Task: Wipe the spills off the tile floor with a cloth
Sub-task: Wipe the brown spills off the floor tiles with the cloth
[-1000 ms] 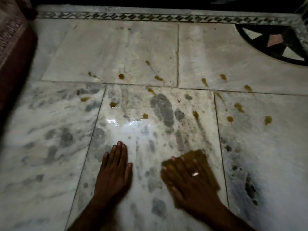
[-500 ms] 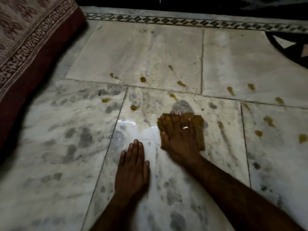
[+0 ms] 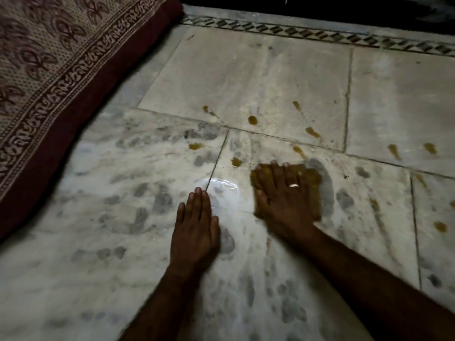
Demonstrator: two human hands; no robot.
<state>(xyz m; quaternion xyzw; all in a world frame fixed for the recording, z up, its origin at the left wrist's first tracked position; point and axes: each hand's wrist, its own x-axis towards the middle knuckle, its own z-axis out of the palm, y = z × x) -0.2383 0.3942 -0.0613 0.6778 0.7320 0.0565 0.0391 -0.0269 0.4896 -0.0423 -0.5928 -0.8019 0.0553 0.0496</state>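
My right hand (image 3: 280, 195), wearing a ring, lies flat on a folded yellow-brown cloth (image 3: 311, 188) and presses it onto the marble tile floor (image 3: 246, 77). Its fingers point away from me. My left hand (image 3: 195, 227) rests palm down on the bare floor just left of it, fingers together, holding nothing. Several brown spill drops dot the tiles beyond the cloth: one (image 3: 236, 162) just left of my right fingertips, one (image 3: 252, 120) farther off, one (image 3: 196, 145) to the left. More drops (image 3: 394, 150) trail off to the right.
A patterned mattress with a dark red edge (image 3: 61, 77) lies at the left along the floor. A tile border strip (image 3: 307, 33) runs along the far side, with darkness beyond it. A wet glossy patch (image 3: 224, 187) sits between my hands.
My right hand slid the cloth forward from near me toward the spills, then a little left. The drop that lay in its path is gone. My left hand stayed planted.
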